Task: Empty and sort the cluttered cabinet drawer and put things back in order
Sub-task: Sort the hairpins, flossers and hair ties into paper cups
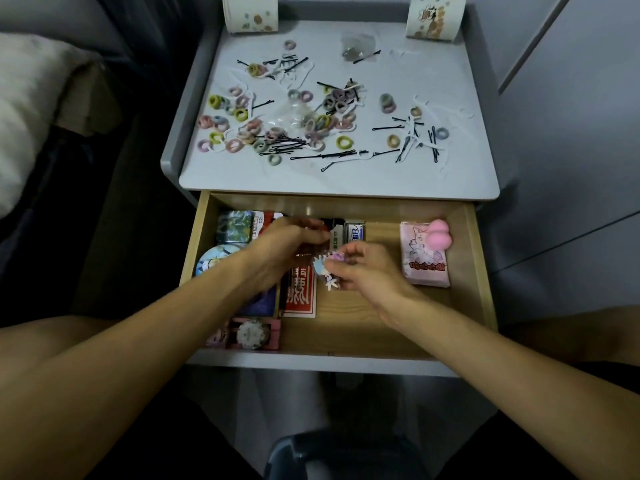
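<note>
The wooden drawer (381,337) stands pulled out below the grey cabinet top (460,174). My right hand (360,268) pinches a small cartoon figure charm (327,271) over the drawer's middle. My left hand (280,247) reaches in beside it, fingers curled over a red packet; what it grips is hidden. In the drawer lie a red card pack (301,292), a round badge (216,259), a green patterned tin (234,226), a pink box with a round watch-like face (249,334), a pink tissue pack (424,261) and a pink sponge (438,235).
Several small hair ties (242,114), black bobby pins (287,147) and white floss picks (426,112) are scattered across the cabinet top. Two patterned paper cups (251,12) (434,17) stand at its back. A bed (31,109) lies left; a stool (343,455) is below.
</note>
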A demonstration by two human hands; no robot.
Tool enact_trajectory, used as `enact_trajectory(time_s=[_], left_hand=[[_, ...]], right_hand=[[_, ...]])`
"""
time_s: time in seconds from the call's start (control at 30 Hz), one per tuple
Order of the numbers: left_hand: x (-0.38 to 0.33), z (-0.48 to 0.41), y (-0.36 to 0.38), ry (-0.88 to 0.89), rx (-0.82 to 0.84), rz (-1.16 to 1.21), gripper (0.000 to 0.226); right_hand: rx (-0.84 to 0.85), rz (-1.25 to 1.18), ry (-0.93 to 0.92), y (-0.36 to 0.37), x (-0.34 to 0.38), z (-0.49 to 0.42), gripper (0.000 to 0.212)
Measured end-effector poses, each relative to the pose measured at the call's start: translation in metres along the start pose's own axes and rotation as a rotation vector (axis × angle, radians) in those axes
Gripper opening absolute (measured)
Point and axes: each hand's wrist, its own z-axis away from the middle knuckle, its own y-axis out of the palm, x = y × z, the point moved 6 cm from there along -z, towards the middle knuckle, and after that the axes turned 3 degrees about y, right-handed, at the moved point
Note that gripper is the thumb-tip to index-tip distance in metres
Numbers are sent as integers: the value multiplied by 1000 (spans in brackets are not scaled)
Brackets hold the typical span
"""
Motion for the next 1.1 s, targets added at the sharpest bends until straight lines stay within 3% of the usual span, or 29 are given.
enact_trajectory(time_s=[0.07,0.17,0.23,0.4,1.1], left_hand=[[-9,-3,-5,7,101,-136,37],[-20,-3,-8,104,211,-728,27],[-20,-7,-3,149,264,-983,18],[-25,-29,9,273,192,-1331,19],[-9,-55,13,325,90,-1359,9]], right_hand=[[-3,89,-46,-2,0,2,15],[8,160,-20,-5,-8,3,12],[13,175,39,-6,-18,1,11],[45,115,140,8,-36,-17,9],[-150,575,3,-20,-39,-46,26]])
